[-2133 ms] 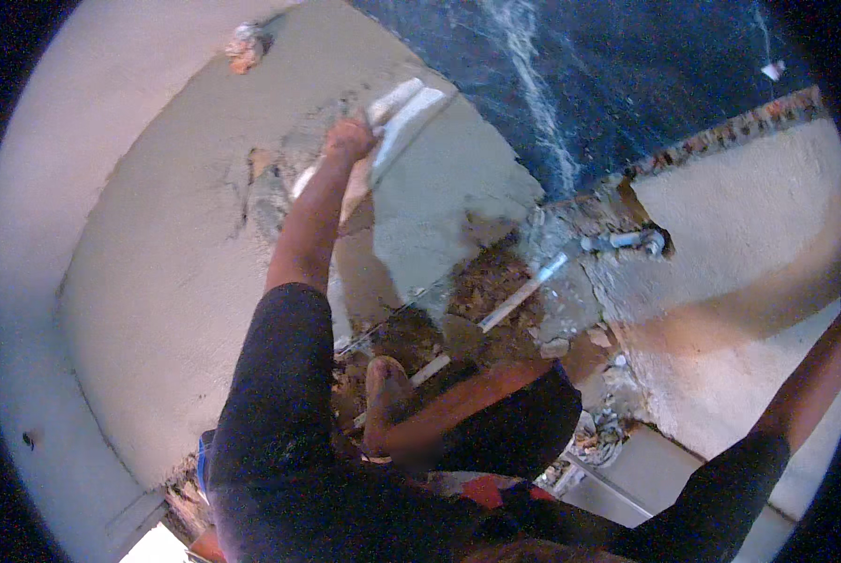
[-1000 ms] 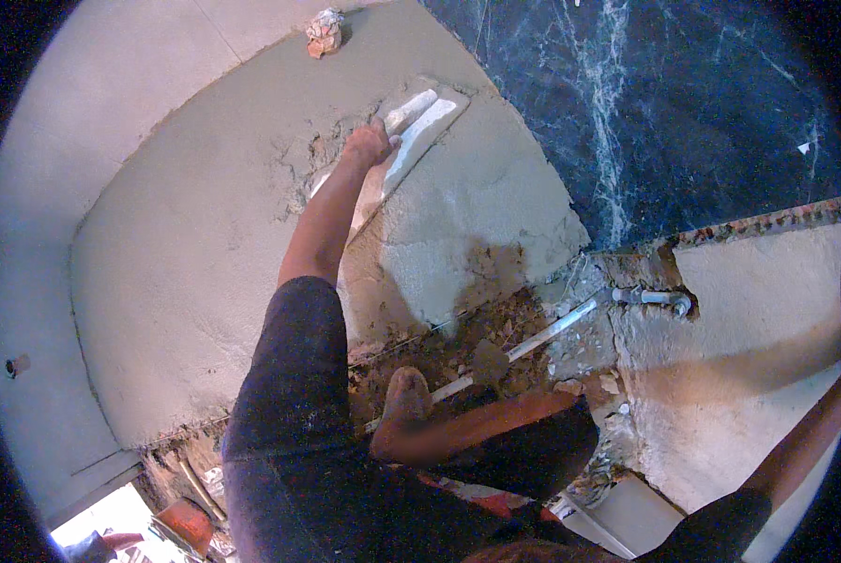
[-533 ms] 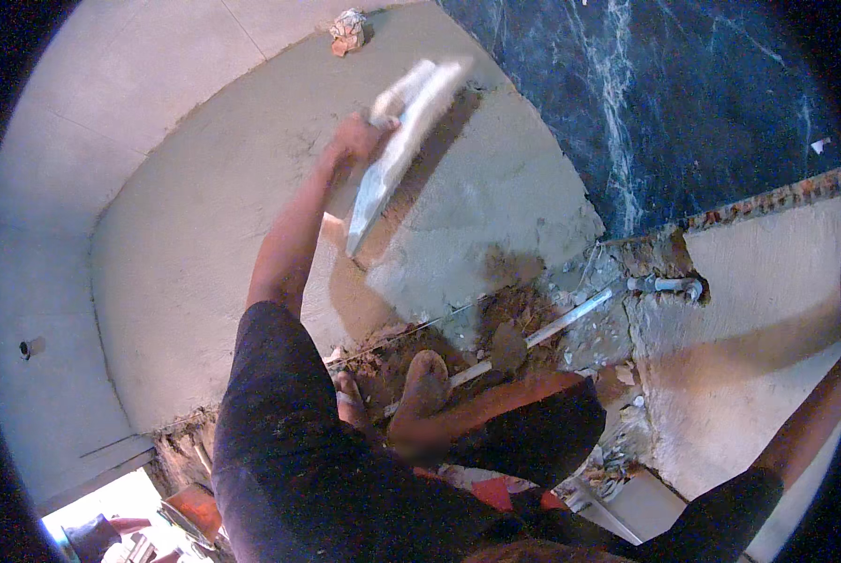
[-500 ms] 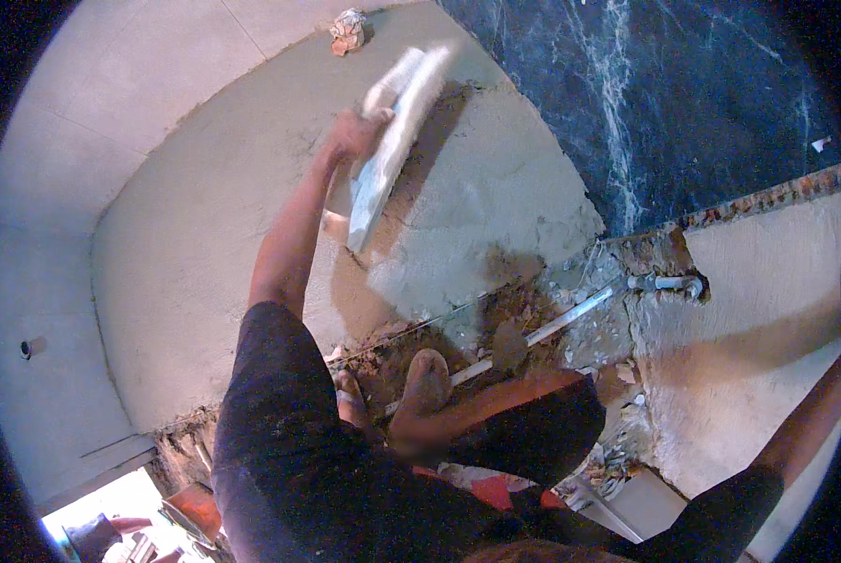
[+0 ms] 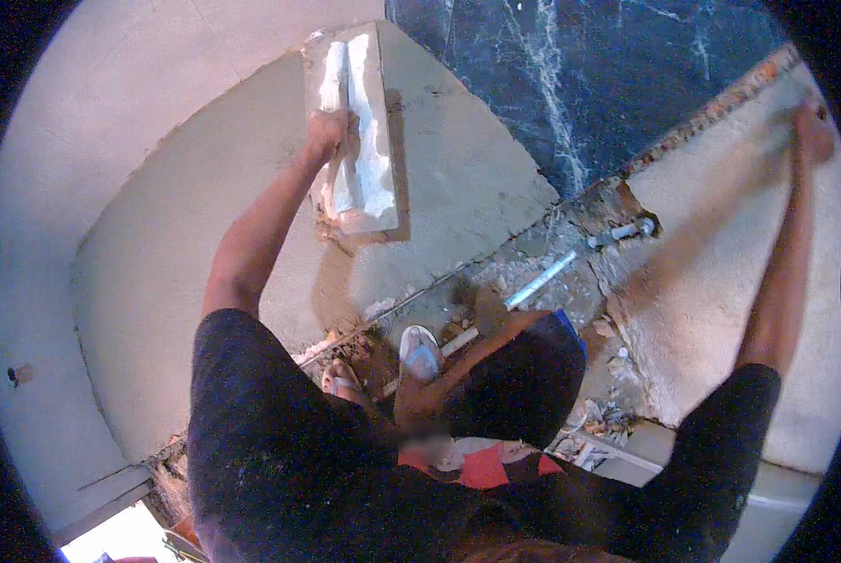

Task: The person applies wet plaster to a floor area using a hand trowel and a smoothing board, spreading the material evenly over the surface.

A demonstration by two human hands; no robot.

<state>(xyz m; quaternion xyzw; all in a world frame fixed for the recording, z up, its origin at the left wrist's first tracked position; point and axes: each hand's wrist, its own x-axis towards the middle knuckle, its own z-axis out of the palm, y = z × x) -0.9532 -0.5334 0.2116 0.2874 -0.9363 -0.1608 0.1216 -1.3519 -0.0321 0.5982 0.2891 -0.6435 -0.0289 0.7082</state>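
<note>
My left hand [image 5: 332, 134] is closed round the grip of a long plastering float [image 5: 371, 164]. The float is pale, smeared with wet mortar, and lies along the smooth grey mortar surface [image 5: 195, 225], casting a narrow shadow at its right edge. A small heap of mortar [image 5: 329, 228] shows by its near left corner. Stretched out to the far right, my right hand [image 5: 814, 136] is at the pale plastered surface [image 5: 720, 188]. Its fingers are blurred and cut by the dark rim, so their pose is unclear.
A dark blue veined slab [image 5: 608, 84] borders the mortar at the far right. Along a broken, rubble-strewn strip runs a white pipe [image 5: 542, 279] with an elbow [image 5: 641, 227]. My sandalled foot [image 5: 421, 355] stands near it. Pale tiles [image 5: 120, 122] line the left side.
The float has swung from tilted to nearly flat on the mortar and shifted left with my left hand. My right arm has reached farther forward, bringing its hand into view.
</note>
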